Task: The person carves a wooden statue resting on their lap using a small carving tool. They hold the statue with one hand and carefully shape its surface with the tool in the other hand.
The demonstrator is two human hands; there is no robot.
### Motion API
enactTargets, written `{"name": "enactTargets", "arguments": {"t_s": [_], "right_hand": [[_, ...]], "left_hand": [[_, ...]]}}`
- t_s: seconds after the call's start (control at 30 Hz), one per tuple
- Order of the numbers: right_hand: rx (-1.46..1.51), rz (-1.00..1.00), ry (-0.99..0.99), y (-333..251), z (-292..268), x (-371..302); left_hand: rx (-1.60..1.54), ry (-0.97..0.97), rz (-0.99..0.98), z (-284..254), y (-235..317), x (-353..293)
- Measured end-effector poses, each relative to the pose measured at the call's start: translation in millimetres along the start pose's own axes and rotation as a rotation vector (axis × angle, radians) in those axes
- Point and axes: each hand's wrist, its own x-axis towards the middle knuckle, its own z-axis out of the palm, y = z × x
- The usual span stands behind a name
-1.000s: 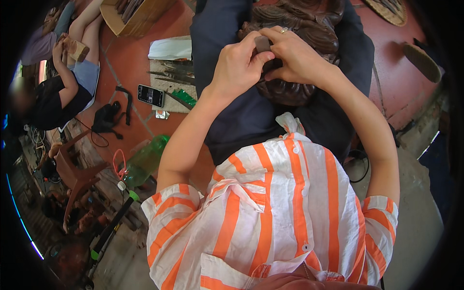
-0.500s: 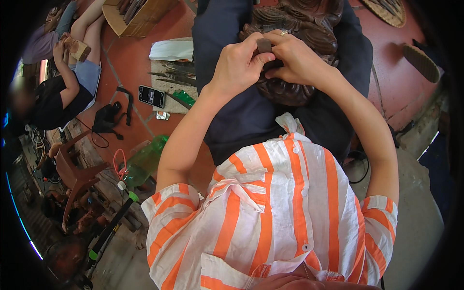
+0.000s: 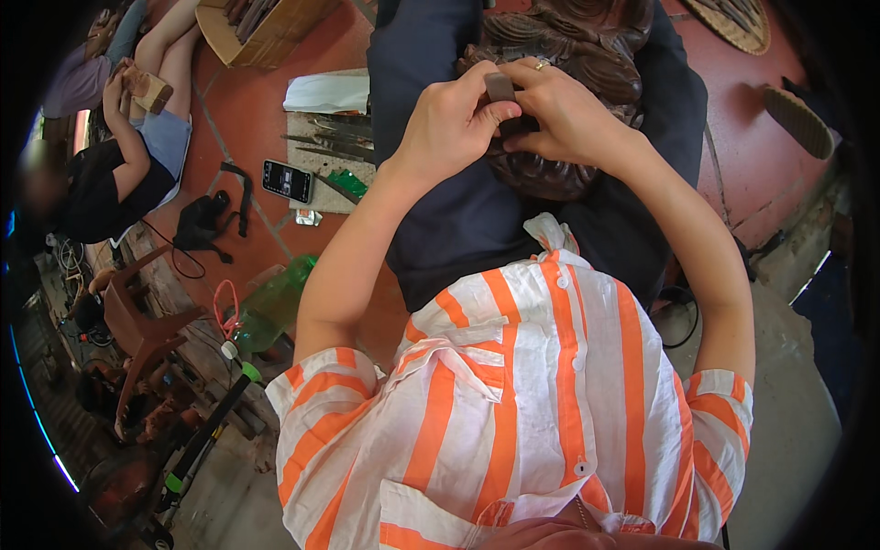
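A dark brown wood carving point(image 3: 587, 53) with deep, curling relief lies between my legs. Both hands are over its near part. A short, curved brown strip point(image 3: 500, 88), possibly folded sandpaper, sticks up between thumb and fingers of my left hand point(image 3: 447, 126), which is closed on it. Close against it, my right hand point(image 3: 570, 117) has its fingers bent and its thumb tucked under, at the same strip and the carving. The fingertips of both hands are partly hidden, so how the right one grips cannot be made out.
Left of my leg, a mat point(image 3: 316, 197) holds several thin carving tools point(image 3: 339, 137), a phone point(image 3: 287, 181) and a white cloth point(image 3: 325, 93). Farther off are a cardboard box point(image 3: 261, 46), a seated person holding a wood block point(image 3: 147, 90), a green bottle point(image 3: 280, 307) and a sandal point(image 3: 797, 121).
My hands stay almost in place at the carving, with the brown strip still between them. The view has shifted very slightly. The seated person's hands and wood block have moved a little.
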Motion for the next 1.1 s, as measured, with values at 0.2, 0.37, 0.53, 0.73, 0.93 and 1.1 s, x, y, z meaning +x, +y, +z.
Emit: {"name": "enactTargets", "arguments": {"t_s": [0.2, 0.37, 0.53, 0.73, 0.93, 1.1], "right_hand": [[-0.036, 0.043, -0.034, -3.6, -1.7, 1.2], [0.018, 0.055, -0.025, 3.7, 2.8, 1.7], [-0.003, 0.049, 0.022, 3.9, 6.8, 1.4], [0.012, 0.001, 0.004, 5.4, 2.9, 1.4], [-0.057, 0.002, -0.014, 0.4, 1.3, 0.3], [-0.054, 0.011, 0.021, 2.8, 7.6, -0.4]], "left_hand": [[-0.054, 0.018, -0.055, 3.8, -2.2, -0.8], [0.131, 0.056, 0.050, 6.0, -7.0, 1.4], [0.235, 0.084, 0.158, 5.5, -6.1, 0.9], [0.102, 0.057, 0.068, 2.1, -4.7, 1.8], [-0.058, 0.027, -0.043, 5.5, -10.2, -0.7], [0.186, 0.083, 0.147, 4.5, -9.5, -1.6]]}}
